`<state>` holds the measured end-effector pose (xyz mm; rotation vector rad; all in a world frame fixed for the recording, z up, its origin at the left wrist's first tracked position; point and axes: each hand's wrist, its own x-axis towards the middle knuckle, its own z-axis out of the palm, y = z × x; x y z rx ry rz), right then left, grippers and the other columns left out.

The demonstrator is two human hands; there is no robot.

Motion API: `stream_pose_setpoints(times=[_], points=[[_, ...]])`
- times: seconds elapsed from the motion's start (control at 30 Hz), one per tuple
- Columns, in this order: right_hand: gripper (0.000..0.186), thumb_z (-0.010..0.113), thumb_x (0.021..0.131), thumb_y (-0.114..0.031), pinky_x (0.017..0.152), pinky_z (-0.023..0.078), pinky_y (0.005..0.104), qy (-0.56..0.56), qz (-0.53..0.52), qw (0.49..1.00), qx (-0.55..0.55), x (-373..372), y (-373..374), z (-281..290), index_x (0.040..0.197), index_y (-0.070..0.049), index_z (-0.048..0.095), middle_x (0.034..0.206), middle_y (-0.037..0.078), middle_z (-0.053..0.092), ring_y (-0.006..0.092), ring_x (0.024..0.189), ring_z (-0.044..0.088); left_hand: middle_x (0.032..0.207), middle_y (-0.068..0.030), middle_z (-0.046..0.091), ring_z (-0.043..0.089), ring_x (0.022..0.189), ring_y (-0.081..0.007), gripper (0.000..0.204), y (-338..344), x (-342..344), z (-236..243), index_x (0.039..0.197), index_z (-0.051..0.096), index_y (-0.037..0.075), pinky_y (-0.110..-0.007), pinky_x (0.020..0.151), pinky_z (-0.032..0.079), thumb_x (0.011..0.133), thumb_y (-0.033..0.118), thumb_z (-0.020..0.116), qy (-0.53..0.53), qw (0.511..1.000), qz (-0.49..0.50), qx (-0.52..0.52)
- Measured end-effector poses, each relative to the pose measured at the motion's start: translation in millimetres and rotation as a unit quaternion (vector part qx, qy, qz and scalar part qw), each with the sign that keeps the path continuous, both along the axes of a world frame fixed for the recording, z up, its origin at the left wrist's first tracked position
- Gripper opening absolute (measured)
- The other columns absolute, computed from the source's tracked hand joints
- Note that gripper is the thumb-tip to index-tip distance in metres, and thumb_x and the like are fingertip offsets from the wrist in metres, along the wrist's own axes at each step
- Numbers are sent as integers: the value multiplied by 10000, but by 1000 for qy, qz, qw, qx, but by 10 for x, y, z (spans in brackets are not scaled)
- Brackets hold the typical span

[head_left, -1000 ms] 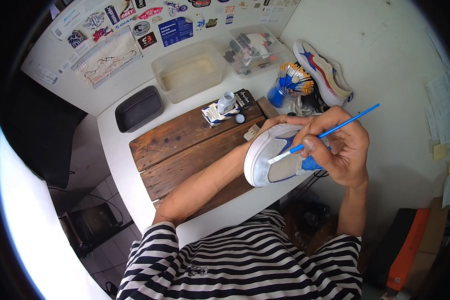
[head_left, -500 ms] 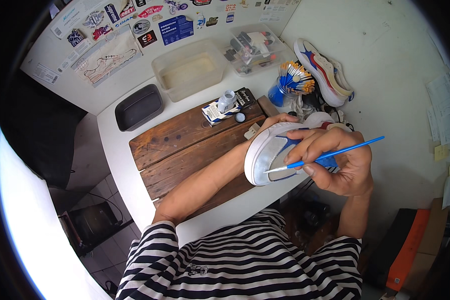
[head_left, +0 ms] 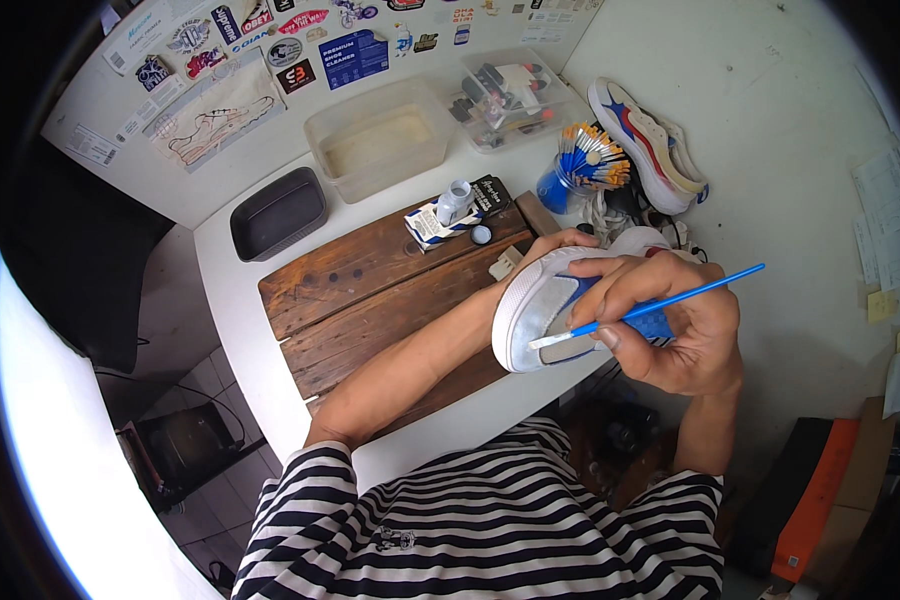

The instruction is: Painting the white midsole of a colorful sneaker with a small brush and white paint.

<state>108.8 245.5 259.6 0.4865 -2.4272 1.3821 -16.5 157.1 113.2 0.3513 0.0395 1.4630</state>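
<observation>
My left hand (head_left: 555, 243) grips a white, grey and blue sneaker (head_left: 525, 300) from behind, above the desk's front right part; much of the hand is hidden by the shoe. My right hand (head_left: 685, 335) is closed on a thin blue paintbrush (head_left: 715, 283), its fingers over the shoe's side. The pale bristle tip rests on the light band at the toe, beside the grey panel. A small open bottle of pale liquid (head_left: 456, 200) stands on a carton (head_left: 428, 230) on the dark wooden board (head_left: 360, 295), with a round cap (head_left: 481, 235) beside it.
Along the back of the white desk (head_left: 225, 310) are a black tray (head_left: 278, 247), a translucent tub (head_left: 415, 160), a box of assorted items (head_left: 505, 105), a jar of brushes (head_left: 555, 190) and another sneaker (head_left: 640, 150). A stickered board (head_left: 210, 130) rises behind.
My right hand has shifted slightly right and turned, so the brush lies at a flatter angle and its tip is lower and further left on the toe. My left arm is nearly still.
</observation>
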Motion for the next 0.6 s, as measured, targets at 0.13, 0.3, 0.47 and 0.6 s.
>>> stream_pose_setpoints(times=[0.13, 0.3, 0.47, 0.6], points=[[147, 659, 845, 89, 961, 563, 552, 18, 2, 999, 33, -26, 12, 20, 958, 15, 602, 804, 149, 722, 265, 837, 760, 1098, -76, 673, 686, 941, -122, 227, 19, 83, -54, 1202, 576, 35, -287, 846, 602, 980, 35, 623, 103, 978, 134, 118], [141, 657, 850, 86, 974, 552, 556, 12, 11, 999, 47, -20, -10, 5, 954, 10, 601, 806, 143, 718, 255, 845, 758, 1026, -109, 679, 680, 894, -194, 217, 98, 111, 24, 1129, 618, 46, -332, 837, 590, 971, 191, 580, 62, 992, 54, -99], [128, 654, 849, 78, 998, 539, 559, 21, -1, 1000, 18, -30, -8, 13, 943, 11, 599, 805, 143, 721, 257, 829, 757, 974, -157, 693, 684, 838, -269, 357, 105, 123, -101, 1062, 657, 56, -382, 802, 596, 984, 374, 515, 276, 929, 226, -102], [124, 652, 845, 75, 992, 545, 555, 1, 17, 999, 50, -8, -21, 32, 938, 12, 600, 804, 148, 722, 258, 818, 757, 1067, -95, 663, 681, 946, -141, 231, 77, 38, -125, 1188, 579, 35, -291, 863, 584, 1080, 206, 466, -38, 999, -30, 16]])
